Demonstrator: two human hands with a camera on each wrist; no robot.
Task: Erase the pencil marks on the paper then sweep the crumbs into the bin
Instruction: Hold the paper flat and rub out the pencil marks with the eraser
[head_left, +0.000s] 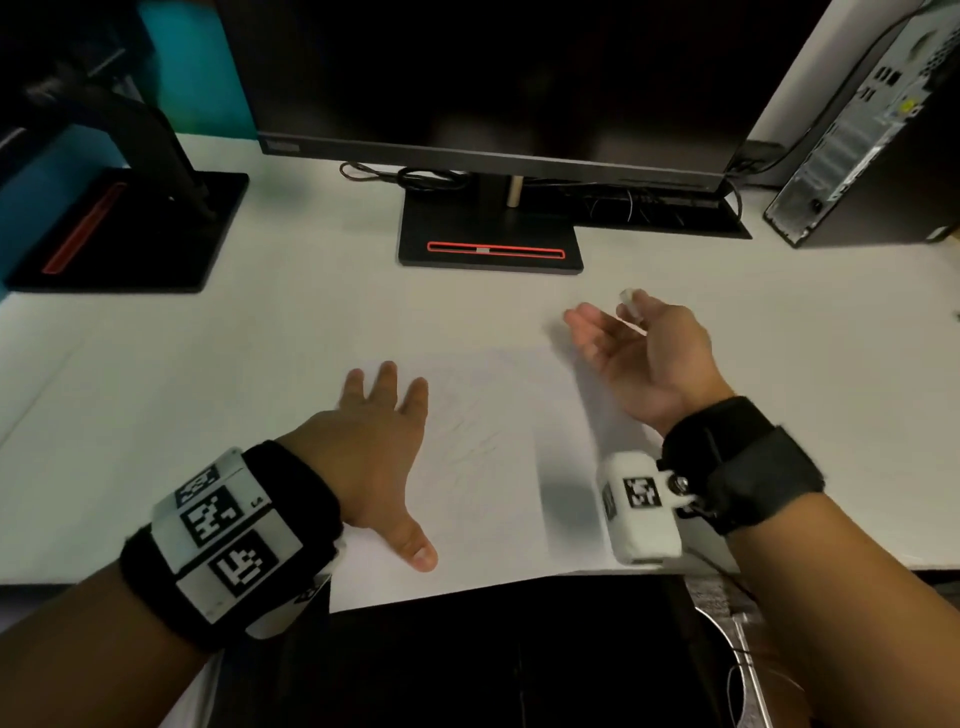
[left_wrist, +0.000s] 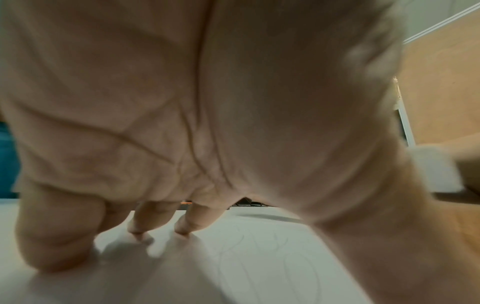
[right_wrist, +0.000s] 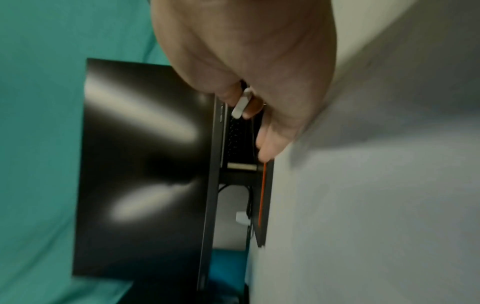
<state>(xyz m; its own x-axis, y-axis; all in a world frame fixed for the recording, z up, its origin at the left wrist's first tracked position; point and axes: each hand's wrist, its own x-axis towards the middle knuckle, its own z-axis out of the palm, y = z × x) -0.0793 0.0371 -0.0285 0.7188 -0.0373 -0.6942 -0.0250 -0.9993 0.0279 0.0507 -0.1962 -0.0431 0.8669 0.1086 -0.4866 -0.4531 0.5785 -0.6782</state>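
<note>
**Left hand flat on the paper, right hand lifted with the eraser**

At the far left of the white bench (head_left: 156, 332) stands a black monitor stand (head_left: 130, 228) with a red strip on its base, in front of a teal wall. Nearer the person, the left hand (head_left: 371, 457) lies palm down with its fingers straight and spread. Its fingers (head_left: 387, 384) and thumb press on the left edge of the paper (head_left: 493, 447). The left wrist view shows the fingertips (left_wrist: 185, 226) touching the sheet, with faint looping pencil marks (left_wrist: 272, 257) just to their right.

The paper lies flat at the middle of the bench, near its front edge and between the two hands. Faint grey pencil lines (head_left: 478, 441) cross its centre. Behind it, well apart, is the black monitor (head_left: 493, 78) on a base with a red-outlined slot (head_left: 496, 250), and cables lie coiled behind that base.

The right hand (head_left: 644, 358) is raised just above the paper's far right corner, palm turned up and to the left. Its thumb and forefinger pinch a small white eraser (head_left: 631, 306); the other fingers are loosely stretched out. The right wrist view shows the eraser (right_wrist: 241, 105) as a short white block sticking out between the fingertips (right_wrist: 253, 107).

At the far right a grey computer tower (head_left: 872, 130) stands on the bench with its rear panel facing the person.
</note>
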